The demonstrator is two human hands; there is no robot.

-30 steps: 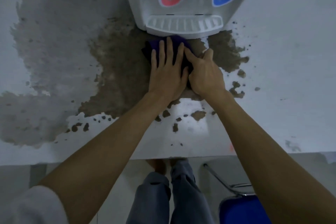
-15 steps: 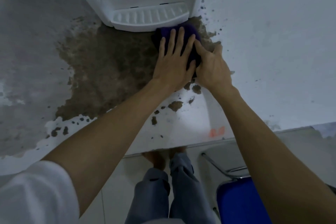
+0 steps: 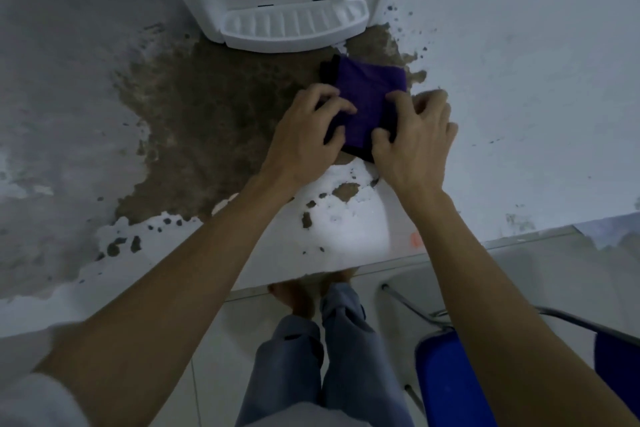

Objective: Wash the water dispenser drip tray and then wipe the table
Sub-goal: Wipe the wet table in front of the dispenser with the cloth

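Both hands, flat a moment ago, now curl: left hand (image 3: 304, 135) and right hand (image 3: 415, 139) pinch the cloth (image 3: 369, 97) just below the tray (image 3: 294, 26); best regather it and press evenly across the table (image 3: 519, 80).

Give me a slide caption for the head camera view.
Both hands grip a purple cloth below the dispenser's drip tray.
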